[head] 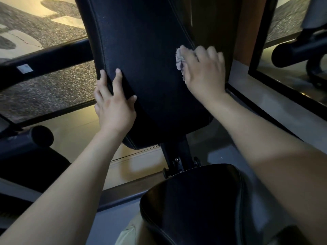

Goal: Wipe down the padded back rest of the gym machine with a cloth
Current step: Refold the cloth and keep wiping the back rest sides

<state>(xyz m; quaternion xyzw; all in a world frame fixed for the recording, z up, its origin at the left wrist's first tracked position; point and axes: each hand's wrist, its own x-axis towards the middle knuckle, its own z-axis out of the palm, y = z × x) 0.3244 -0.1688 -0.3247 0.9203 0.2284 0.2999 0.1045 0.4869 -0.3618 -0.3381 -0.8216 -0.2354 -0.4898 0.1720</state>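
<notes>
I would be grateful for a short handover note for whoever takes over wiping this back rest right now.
Left hand: grips the left edge of the back rest, thumb on the front face.
Right hand: holds the cloth against the right seam of the pad, partway up.
Done: wiping is under way. The dark pad shows no clear mark of which parts are already wiped.
Left: probably the centre, the left side and the lower end. Treat the whole face as unfinished.
</notes>
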